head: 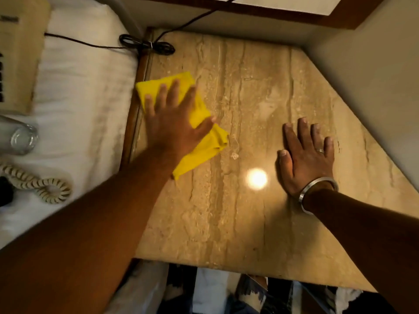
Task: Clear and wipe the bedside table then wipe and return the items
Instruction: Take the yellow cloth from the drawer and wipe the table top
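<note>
Your left hand [174, 123]: flat on the yellow cloth [199, 114], fingers [173, 92] spread open, palm pressing it to the worktop [238, 211] near the left edge, beside the bed [86, 109]
Your right hand [306, 155]: flat on bare marble, fingers open and holding nothing; ring on one finger, metal bangle [317, 191] at the wrist
Worktop: beige veined marble, bare apart from the cloth, your hands, a small clear scrap [235, 155] between them and a bright reflected spot of light [257, 179]
Black cable [147, 44]: bundled at the far left corner
On the bed: beige telephone [20, 55], its coiled cord [38, 184], a clear glass [22, 138] on its side
</note>
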